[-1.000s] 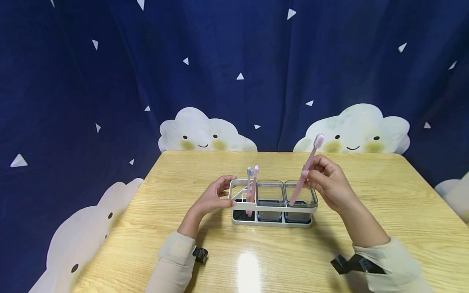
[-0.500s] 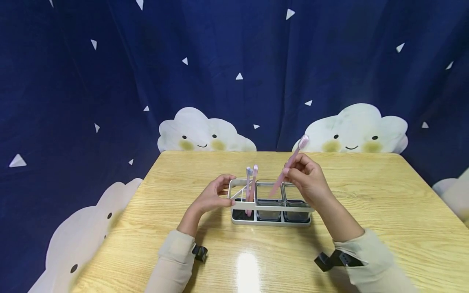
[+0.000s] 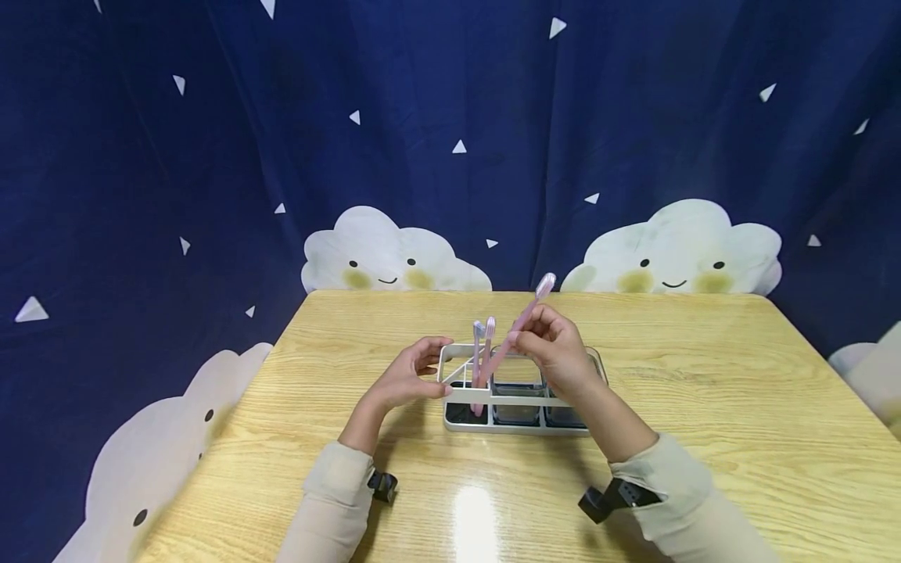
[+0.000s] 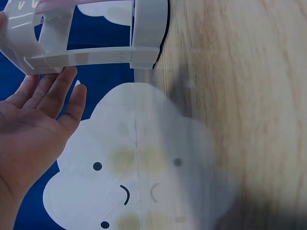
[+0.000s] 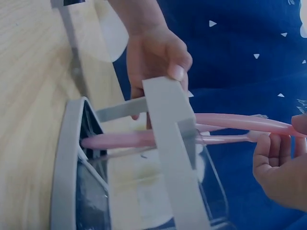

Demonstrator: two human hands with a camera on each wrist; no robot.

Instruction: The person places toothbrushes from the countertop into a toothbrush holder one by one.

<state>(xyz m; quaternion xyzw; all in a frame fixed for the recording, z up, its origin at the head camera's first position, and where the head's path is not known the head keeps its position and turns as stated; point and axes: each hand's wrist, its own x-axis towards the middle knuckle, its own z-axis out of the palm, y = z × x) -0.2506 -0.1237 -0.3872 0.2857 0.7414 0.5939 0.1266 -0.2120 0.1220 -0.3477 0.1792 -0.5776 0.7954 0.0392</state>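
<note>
A white toothbrush holder (image 3: 524, 397) stands on the table, with a divided left section and two clear cups (image 3: 517, 413) to its right. My left hand (image 3: 404, 381) grips the holder's left end, thumb at the front rail and fingers behind. Between thumb and fingertips, my right hand (image 3: 561, 358) pinches a pink toothbrush (image 3: 522, 318), head up and tilted right. Its lower end reaches the top of the divided section; whether it has passed the rail is unclear. Two toothbrushes stand there, one with bluish bristles (image 3: 478, 331) and a pink one (image 3: 489, 328).
The wooden table (image 3: 338, 332) extends around the holder on all sides. A dark blue curtain (image 3: 394, 94) with white triangles hangs behind it. Cloud shapes (image 3: 394, 250) show along the table's back edge. A black wrist camera (image 3: 383, 486) sits on the left sleeve.
My right hand has carried the pink toothbrush left, from above the right cup across the middle cup to the divided section. The left hand stays on the holder.
</note>
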